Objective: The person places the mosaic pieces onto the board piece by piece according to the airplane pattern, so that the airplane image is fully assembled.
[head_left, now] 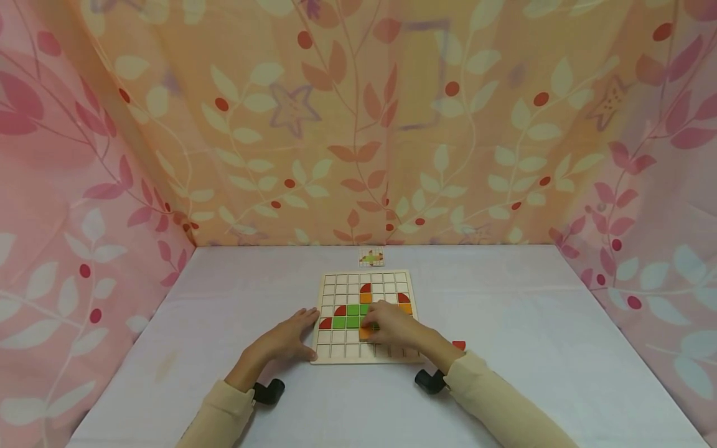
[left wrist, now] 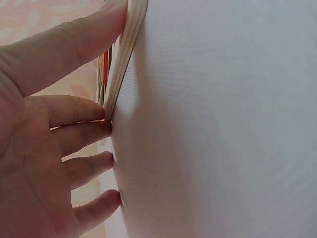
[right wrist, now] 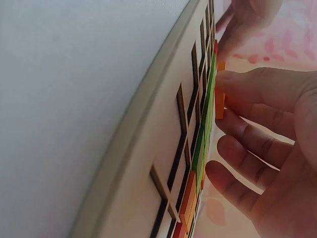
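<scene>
A square wooden grid board [head_left: 338,351] lies flat on the table. Between thumb and fingers, my right hand [head_left: 394,325] pinches an orange square tile [right wrist: 221,109] just over the board's middle. Green square tiles [head_left: 353,322] form a block there, partly covered by that hand. Red quarter-round tiles [head_left: 340,310] sit at the left, top and right of the pattern. Orange tiles lie under the top red one [head_left: 366,289] and the right red one [head_left: 404,298]. My left hand [head_left: 285,337] touches the board's left edge, its thumb and fingers extended, as the left wrist view shows.
Behind the board lies a small pattern card [head_left: 371,256]. A loose red piece [head_left: 459,345] is on the white table [head_left: 504,298], beside the right forearm. Floral curtains [head_left: 358,124] stand at the back and both sides. Black wrist cameras [head_left: 270,392] show at both cuffs.
</scene>
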Action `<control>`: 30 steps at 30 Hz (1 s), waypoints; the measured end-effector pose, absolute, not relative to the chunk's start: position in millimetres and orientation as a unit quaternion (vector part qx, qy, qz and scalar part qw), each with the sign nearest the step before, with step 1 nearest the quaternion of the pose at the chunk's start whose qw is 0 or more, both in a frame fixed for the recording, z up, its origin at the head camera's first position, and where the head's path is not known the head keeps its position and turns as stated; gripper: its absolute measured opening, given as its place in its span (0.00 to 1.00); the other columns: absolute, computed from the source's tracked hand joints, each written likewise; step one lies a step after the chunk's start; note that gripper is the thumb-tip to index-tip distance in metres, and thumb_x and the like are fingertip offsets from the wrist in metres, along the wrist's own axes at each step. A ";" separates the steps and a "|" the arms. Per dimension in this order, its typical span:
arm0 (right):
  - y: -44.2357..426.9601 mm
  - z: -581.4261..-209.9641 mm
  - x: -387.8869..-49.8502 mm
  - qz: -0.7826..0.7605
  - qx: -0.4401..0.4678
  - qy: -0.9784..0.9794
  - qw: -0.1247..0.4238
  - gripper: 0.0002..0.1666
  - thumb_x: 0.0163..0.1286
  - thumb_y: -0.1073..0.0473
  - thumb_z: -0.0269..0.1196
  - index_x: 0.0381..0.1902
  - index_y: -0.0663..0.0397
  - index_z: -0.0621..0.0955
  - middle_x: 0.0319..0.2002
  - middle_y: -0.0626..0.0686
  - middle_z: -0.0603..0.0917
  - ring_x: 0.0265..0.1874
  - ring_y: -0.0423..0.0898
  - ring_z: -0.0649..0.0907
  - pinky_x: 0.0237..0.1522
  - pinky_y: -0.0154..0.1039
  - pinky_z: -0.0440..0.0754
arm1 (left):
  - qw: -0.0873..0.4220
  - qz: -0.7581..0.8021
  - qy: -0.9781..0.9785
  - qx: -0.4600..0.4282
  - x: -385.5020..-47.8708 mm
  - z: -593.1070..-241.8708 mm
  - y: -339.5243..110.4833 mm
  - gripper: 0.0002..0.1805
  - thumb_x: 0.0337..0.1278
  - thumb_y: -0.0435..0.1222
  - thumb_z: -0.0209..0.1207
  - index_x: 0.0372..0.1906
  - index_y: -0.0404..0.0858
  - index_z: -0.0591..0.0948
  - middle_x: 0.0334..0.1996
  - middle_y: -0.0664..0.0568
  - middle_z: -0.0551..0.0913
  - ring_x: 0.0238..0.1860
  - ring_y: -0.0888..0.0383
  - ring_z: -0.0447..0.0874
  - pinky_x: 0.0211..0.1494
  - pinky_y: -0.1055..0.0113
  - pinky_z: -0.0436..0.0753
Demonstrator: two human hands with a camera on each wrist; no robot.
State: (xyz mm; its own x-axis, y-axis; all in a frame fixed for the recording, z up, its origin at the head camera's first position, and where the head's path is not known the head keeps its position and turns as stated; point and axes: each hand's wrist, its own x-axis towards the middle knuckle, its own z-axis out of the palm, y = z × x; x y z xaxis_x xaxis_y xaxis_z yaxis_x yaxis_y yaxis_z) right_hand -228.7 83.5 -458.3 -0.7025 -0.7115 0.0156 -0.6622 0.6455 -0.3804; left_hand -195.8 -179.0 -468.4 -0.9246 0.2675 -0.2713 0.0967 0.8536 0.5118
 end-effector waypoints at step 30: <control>86.6 -454.2 -225.7 -0.179 -0.375 0.907 0.066 0.12 0.60 0.58 0.69 0.43 0.52 0.88 0.38 0.46 0.81 0.41 0.42 0.76 0.45 0.34 0.78 | 0.171 0.258 0.946 0.096 -195.0 -465.7 -178.6 0.52 0.40 0.37 0.75 0.74 0.38 0.62 0.76 0.46 0.59 0.78 0.42 0.48 0.75 0.40 0.56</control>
State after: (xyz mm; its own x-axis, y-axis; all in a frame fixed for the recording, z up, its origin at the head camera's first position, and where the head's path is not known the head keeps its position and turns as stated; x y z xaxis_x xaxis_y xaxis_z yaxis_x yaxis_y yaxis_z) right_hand -225.7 86.6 -454.2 -0.7099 -0.7042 0.0140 -0.6566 0.6545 -0.3749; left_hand -195.0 -178.6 -465.7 -0.9226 0.2708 -0.2747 0.0939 0.8484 0.5210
